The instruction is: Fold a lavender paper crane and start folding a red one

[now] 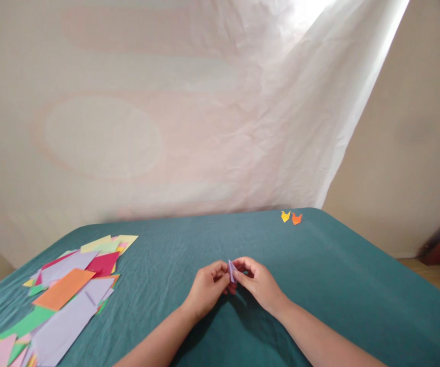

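At the middle of the near tabletop (338,285), which is covered by a teal cloth, a small lilac folded paper (231,270) is pinched between the fingertips of the left hand (207,288) and the right hand (258,283). Both hands are closed on it from opposite sides. It is held upright just above the cloth, probably so that its narrow folds can be steadied and pressed from both sides at once.

To the left, a loose pile of coloured sheets (67,295) is spread flat and overlapping, within reach of the left hand. No box or tray is seen, and the sheets lie directly on the cloth. At the far edge, well apart from the hands, a yellow folded figure (285,216) and an orange folded figure (297,218) stand just beside each other. It appears they have been set out of the way. A white sheet (166,127) is hung behind.
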